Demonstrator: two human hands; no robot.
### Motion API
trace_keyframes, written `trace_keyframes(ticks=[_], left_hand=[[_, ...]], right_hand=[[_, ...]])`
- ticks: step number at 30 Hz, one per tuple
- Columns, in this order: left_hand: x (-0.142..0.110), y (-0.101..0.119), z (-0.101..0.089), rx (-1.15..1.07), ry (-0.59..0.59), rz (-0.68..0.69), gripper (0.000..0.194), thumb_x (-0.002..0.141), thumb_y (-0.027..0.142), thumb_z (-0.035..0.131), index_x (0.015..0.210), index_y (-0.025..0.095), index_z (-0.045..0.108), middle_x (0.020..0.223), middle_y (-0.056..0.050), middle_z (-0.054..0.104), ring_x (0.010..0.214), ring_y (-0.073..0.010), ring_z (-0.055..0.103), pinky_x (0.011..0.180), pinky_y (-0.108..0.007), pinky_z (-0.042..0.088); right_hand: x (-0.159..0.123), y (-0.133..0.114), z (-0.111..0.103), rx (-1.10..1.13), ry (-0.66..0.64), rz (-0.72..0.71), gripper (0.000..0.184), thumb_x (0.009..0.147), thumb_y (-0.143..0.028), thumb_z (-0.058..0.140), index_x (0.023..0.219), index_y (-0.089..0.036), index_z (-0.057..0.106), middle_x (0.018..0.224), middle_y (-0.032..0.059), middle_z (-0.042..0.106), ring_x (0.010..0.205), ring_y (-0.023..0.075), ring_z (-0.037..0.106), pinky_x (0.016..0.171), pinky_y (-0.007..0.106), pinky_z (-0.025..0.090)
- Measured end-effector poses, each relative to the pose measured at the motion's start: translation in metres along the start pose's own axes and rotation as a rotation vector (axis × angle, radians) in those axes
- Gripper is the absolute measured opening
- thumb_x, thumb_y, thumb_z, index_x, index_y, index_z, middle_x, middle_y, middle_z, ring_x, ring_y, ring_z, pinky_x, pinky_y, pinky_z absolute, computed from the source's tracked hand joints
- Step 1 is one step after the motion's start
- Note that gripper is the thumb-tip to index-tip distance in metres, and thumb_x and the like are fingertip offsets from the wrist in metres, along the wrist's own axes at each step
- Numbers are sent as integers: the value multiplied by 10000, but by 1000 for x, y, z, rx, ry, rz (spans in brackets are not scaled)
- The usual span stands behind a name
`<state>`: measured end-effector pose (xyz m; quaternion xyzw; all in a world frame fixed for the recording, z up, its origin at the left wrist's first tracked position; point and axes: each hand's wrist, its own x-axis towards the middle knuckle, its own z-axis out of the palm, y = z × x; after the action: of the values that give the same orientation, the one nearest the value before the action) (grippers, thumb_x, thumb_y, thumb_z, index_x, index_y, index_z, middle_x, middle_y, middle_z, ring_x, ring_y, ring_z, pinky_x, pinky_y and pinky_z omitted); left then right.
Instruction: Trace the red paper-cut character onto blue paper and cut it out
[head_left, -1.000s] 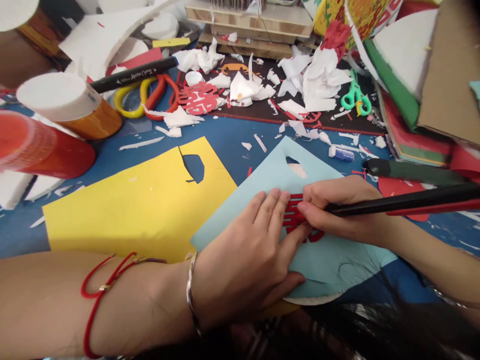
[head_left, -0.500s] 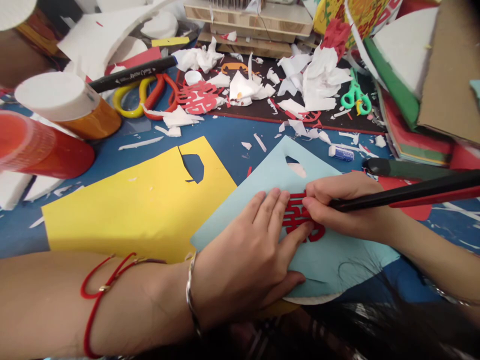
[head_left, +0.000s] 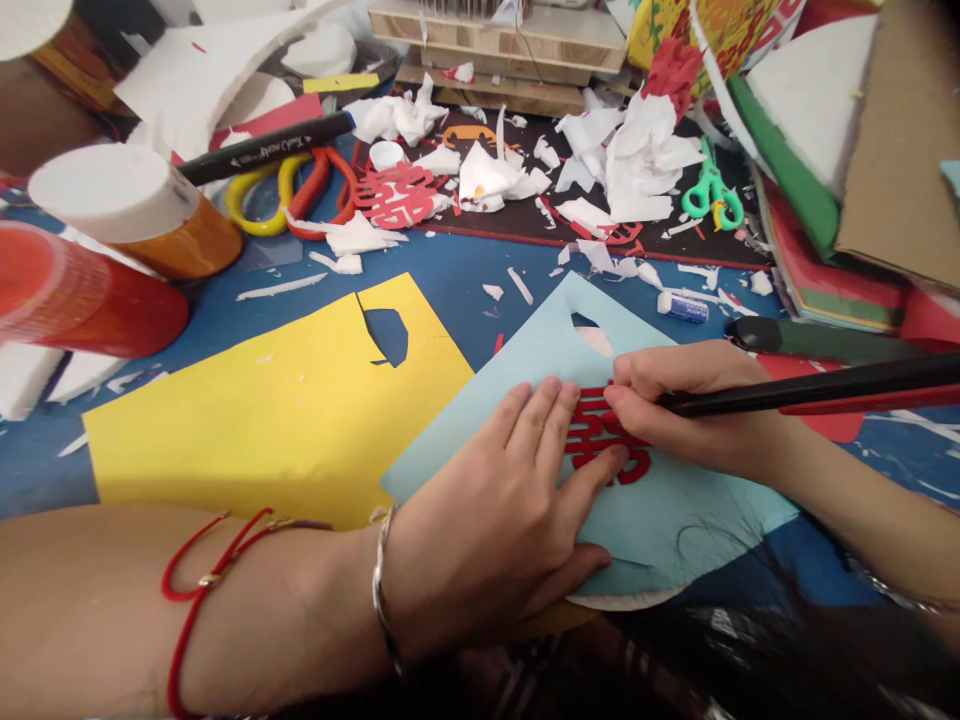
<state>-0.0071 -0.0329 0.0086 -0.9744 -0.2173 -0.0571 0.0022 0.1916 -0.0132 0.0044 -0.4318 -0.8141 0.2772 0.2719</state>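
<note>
My left hand (head_left: pixel 502 500) lies flat with its fingers spread, pressing on a red paper cutout (head_left: pixel 632 468) with a lattice-like pattern. The cutout rests on a light blue paper sheet (head_left: pixel 517 355) that has a small hole near its top corner. In my right hand (head_left: pixel 682 405) is a slim black pen (head_left: pixel 810 388), pinched close to its front end at the cutout's upper right edge. My fingers hide the pen's tip. Left of the blue sheet lies a yellow paper sheet (head_left: pixel 262 430) with an angular hole.
Paint jars with a white lid (head_left: pixel 112 195) and a red body (head_left: pixel 90 300) stand left. Behind are a black marker (head_left: pixel 270 147), red-and-yellow scissors (head_left: pixel 322 195), paper scraps (head_left: pixel 487 180) and small green scissors (head_left: pixel 711 190). An eraser (head_left: pixel 682 306) and cardboard (head_left: pixel 900 140) are right.
My right hand and the pen have shifted very slightly at the cutout's edge. The left hand and the sheets stay in place.
</note>
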Motion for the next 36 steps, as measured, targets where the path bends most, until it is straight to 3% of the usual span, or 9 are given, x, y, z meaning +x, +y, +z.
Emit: trace_keyframes(ticks=[21, 28, 36], left_hand=[[-1, 1, 0, 16, 3, 5, 594, 875, 521, 399, 1315, 127, 459, 1307, -264, 453, 1219, -366, 427, 994, -465, 382], [-1, 0, -1, 30, -32, 5, 608, 892, 512, 362, 1341, 104, 405, 1316, -257, 452, 1235, -355, 416, 1004, -469, 371], [1, -1, -1, 15, -33, 2, 603, 883, 512, 387, 1330, 109, 421, 1320, -262, 444, 1236, -364, 412, 1006, -471, 365]], right_hand=[[1, 3, 2, 13, -11, 15, 322, 820, -156, 498, 538, -179, 344, 510, -56, 365, 474, 60, 347, 446, 212, 276], [2, -1, 2, 49, -34, 72, 343, 838, -200, 495, 536, -186, 332, 522, -48, 385, 492, 71, 360, 462, 227, 277], [4, -2, 1, -17, -29, 41, 334, 834, -174, 483, 554, -189, 303, 532, -53, 367, 479, 65, 336, 459, 216, 271]])
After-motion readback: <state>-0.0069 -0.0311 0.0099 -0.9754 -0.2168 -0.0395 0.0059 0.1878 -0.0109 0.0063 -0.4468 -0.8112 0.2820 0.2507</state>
